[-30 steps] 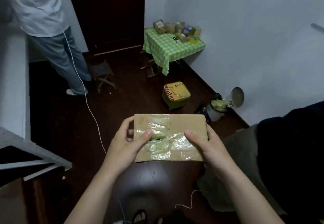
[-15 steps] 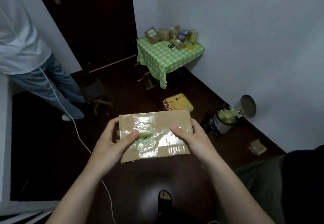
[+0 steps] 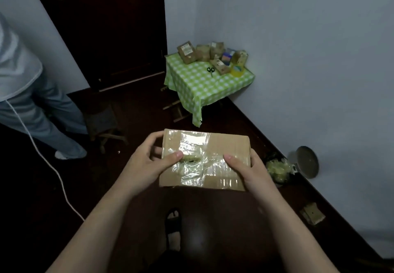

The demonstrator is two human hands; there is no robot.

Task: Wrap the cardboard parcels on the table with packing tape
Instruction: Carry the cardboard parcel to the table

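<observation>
I hold a flat cardboard parcel (image 3: 229,149) covered with wrinkled clear tape in both hands above the dark floor. My left hand (image 3: 147,164) grips its left edge, thumb on the taped top. My right hand (image 3: 249,170) grips the right edge, thumb lying on the tape. Ahead in the corner stands a small table with a green checked cloth (image 3: 198,82). On it are several small cardboard parcels (image 3: 187,53), black scissors (image 3: 210,71) and a yellowish roll of packing tape (image 3: 237,70).
Another person (image 3: 32,102) stands at the left beside a dark door (image 3: 106,27), with a white cord (image 3: 49,164) trailing over the floor. A small stool (image 3: 102,119) stands near them. An open bin (image 3: 279,168) and a cardboard scrap (image 3: 312,213) lie along the right wall. My foot in a sandal (image 3: 173,228) is below.
The view has swung toward the corner table, which appears nearer and more central. Both hands keep the same hold on the parcel; the colourful box on the floor is now hidden behind it.
</observation>
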